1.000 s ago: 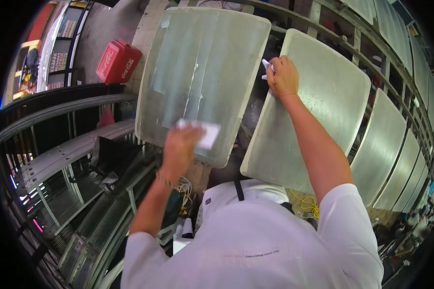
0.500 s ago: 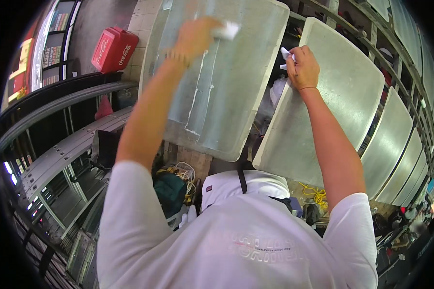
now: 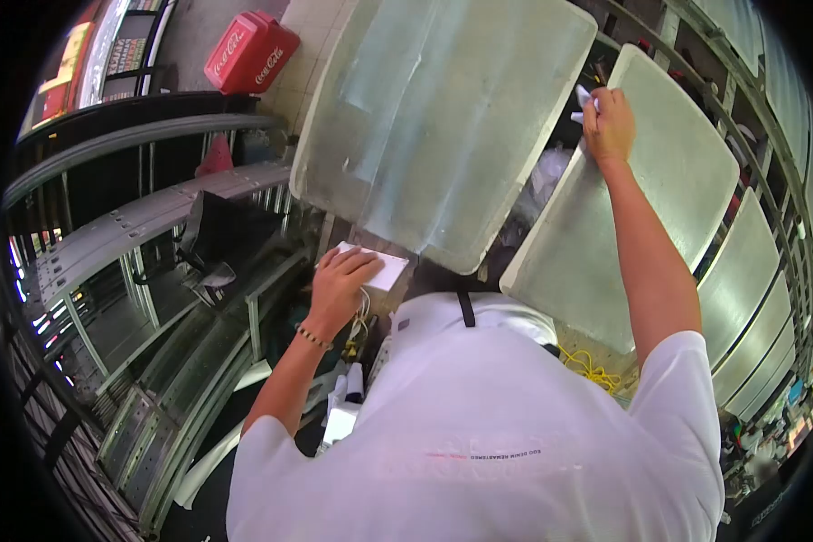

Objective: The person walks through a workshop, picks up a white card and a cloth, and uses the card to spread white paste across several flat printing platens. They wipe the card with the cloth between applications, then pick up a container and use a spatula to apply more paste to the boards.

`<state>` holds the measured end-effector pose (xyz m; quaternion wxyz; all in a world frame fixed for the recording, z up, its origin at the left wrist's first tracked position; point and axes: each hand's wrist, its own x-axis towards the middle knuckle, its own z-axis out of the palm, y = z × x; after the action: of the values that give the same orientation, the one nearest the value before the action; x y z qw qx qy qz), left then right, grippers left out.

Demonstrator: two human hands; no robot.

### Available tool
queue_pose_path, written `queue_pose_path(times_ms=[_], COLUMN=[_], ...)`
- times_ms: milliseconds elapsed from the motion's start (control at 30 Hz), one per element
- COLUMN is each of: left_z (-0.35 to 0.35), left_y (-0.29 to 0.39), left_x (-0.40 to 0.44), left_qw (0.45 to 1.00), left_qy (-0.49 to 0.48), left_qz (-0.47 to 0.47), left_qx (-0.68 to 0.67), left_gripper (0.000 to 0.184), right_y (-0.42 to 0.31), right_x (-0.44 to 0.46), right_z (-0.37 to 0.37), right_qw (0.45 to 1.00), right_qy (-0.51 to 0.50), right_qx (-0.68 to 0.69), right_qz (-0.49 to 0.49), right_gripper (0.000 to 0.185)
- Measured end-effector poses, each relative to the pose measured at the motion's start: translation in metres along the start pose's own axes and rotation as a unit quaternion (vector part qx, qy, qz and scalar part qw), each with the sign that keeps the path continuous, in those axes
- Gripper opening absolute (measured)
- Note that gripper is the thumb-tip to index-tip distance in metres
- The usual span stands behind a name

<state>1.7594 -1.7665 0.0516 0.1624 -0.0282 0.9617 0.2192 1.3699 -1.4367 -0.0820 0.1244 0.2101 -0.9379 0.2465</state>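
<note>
Evidently, the left hand (image 3: 339, 287), fingers clasping a flat white rectangular card (image 3: 385, 270), has swept off the near edge of the matte grey round-cornered panel (image 3: 492, 99), apparently completing a pass that thinned the raised white lines into bluish streaks (image 3: 370, 68), while the right hand (image 3: 610, 128) pinches a pointed white piece (image 3: 584, 96) by the far-left corner of the smooth grey second panel (image 3: 673, 172).

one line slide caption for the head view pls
Left hand holds a white card by a streaked board; right hand holds a white object near the next board.

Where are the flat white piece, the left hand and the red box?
Flat white piece (image 3: 387, 270): head view, uncovered right part.
Left hand (image 3: 338, 285): head view, back of it.
Red box (image 3: 251, 56): head view, between its two logos.
</note>
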Motion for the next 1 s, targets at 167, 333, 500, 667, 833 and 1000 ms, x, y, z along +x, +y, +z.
queue_pose_path(times_ms=[167, 333, 500, 667, 833, 1000], left_z=[-0.07, -0.107, -0.15, -0.157, -0.146, -0.138], left_y=[-0.025, -0.054, -0.06, -0.051, -0.056, -0.068], left_x=[0.093, 0.301, 0.457, 0.508, 0.518, 0.503], left_qw=[0.991, 0.947, 0.948, 0.96, 0.956, 0.962], left_qy=[0.129, 0.233, 0.213, 0.177, 0.172, 0.154], left_qz=[0.046, 0.222, 0.226, 0.19, 0.197, 0.202], left_qx=[0.006, -0.002, 0.065, 0.106, 0.13, 0.103], left_gripper=[0.053, 0.041, 0.04, 0.042, 0.043, 0.043], right_y=[-0.009, -0.006, -0.009, -0.009, -0.011, -0.011], right_x=[-0.003, 0.0, 0.002, 0.003, 0.003, 0.001], right_z=[-0.007, -0.006, -0.009, -0.01, -0.012, -0.011], right_qw=[1.0, 1.0, 0.999, 0.998, 0.999, 0.999], right_qy=[0.012, -0.016, -0.023, -0.018, -0.011, -0.001], right_qx=[0.011, 0.01, 0.021, 0.027, 0.034, 0.033], right_qz=[-0.005, 0.021, 0.045, 0.047, 0.039, 0.04], right_gripper=[0.007, 0.008, 0.01, 0.013, 0.013, 0.013])
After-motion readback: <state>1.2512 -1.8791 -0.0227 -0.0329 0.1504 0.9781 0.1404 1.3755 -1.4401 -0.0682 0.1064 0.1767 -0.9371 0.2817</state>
